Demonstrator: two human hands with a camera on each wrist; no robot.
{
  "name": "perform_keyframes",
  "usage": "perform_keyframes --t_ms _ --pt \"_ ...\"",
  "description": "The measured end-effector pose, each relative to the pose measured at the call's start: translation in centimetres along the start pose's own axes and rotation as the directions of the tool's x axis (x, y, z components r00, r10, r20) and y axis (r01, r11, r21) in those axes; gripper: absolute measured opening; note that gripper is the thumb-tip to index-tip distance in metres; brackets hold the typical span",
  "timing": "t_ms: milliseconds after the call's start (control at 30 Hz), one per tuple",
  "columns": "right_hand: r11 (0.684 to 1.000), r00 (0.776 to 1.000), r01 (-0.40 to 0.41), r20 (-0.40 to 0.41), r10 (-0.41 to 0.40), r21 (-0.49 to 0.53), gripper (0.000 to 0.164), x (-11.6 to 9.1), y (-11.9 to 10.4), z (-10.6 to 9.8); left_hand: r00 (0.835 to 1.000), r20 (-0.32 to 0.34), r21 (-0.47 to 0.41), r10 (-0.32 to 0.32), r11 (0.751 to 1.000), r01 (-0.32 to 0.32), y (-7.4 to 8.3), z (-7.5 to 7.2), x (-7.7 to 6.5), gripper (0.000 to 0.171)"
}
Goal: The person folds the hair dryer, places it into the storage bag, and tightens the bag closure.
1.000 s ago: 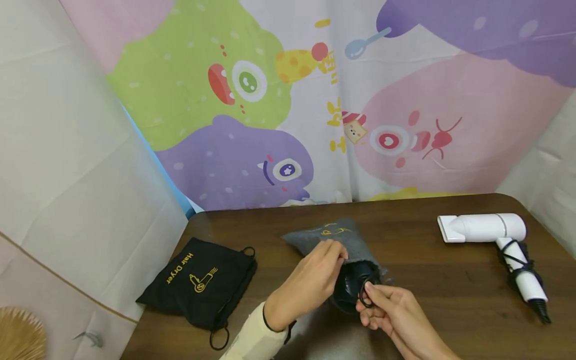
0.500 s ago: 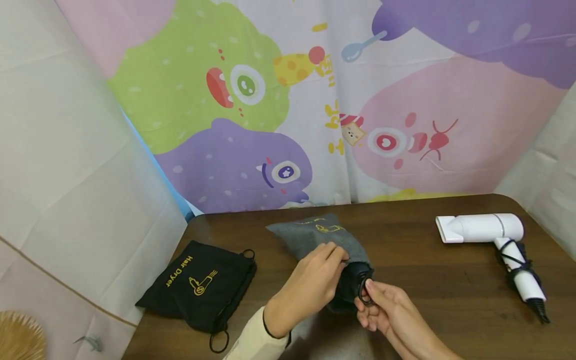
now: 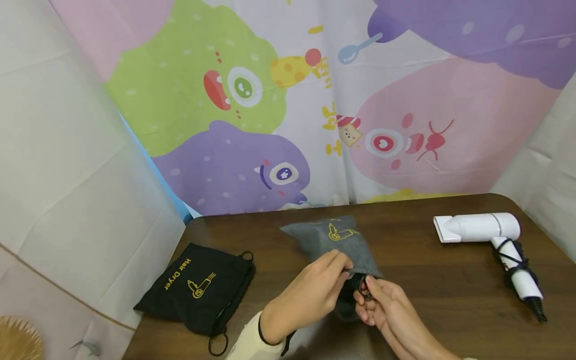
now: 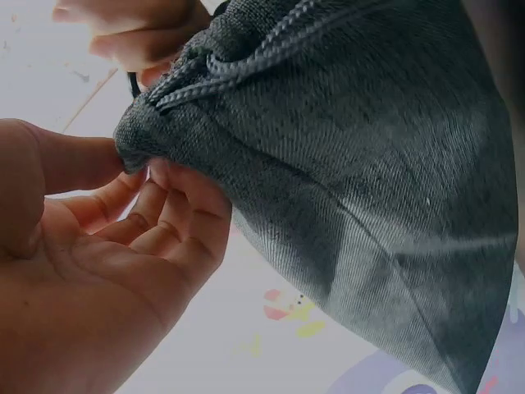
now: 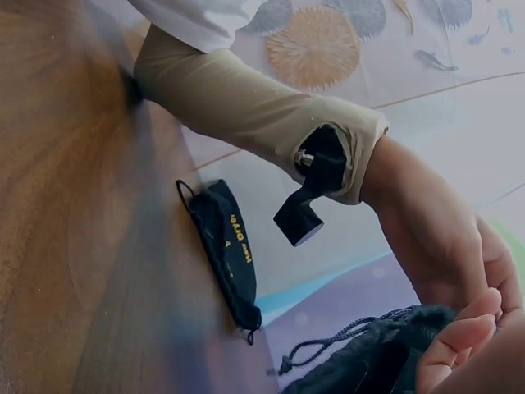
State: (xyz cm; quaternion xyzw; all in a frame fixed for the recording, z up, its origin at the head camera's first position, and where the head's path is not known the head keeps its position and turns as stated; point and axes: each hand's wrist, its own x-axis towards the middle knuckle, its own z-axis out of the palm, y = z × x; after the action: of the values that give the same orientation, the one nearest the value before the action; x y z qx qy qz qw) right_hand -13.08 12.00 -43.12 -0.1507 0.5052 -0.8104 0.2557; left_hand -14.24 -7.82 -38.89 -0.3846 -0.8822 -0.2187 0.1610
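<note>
Light is soft, the wrist views hazily washed-out.

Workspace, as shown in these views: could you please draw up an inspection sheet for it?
Surface: brown wood-look table.
Job's things: gray pouch, contents unclear; dark loop at its mouth, cable or drawstring unclear.
Clutter: black pouch lying at left, white hair dryer lying at right.
Grip: left hand pinches the gray pouch's edge; right hand holds the dark loop.
Cables: black cord wound round the hair dryer's handle.
Surroundings: cartoon-print backdrop behind, pale cloth at both sides.
</note>
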Motion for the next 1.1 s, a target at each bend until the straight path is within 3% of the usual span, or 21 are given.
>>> perform_keyframes --t_ms 400,600,767,900,1100 --pt "0.998 0.995 0.006 -0.099 -0.013 -0.067 0.033 0.4 0.4 0.6 0.999 -0.03 -0.033 0.019 0.999 -0.02 1.0 0.1 0.1 0.011" --pt "0.987 0.993 0.064 -0.089 -0.078 -0.149 0.032 0.5 1.5 1.0 0.999 -0.01 -0.018 0.037 0.999 -0.038 1.7 0.3 0.1 0.011" --pt "0.955 0.986 0.123 -0.079 -0.149 -0.271 0.04 0.6 2.4 1.3 0.996 -0.033 0.022 0.081 0.997 -0.08 2.0 0.4 0.1 0.011" --pt "0.929 0.979 0.094 -0.137 -0.151 -0.357 0.043 0.5 2.9 1.5 0.99 -0.037 0.064 0.137 0.989 -0.134 2.3 0.6 0.0 0.01" --pt "0.945 0.964 0.003 -0.25 -0.09 -0.328 0.034 0.6 3.1 1.5 0.987 -0.015 0.068 0.161 0.985 -0.16 2.7 0.9 0.1 0.009"
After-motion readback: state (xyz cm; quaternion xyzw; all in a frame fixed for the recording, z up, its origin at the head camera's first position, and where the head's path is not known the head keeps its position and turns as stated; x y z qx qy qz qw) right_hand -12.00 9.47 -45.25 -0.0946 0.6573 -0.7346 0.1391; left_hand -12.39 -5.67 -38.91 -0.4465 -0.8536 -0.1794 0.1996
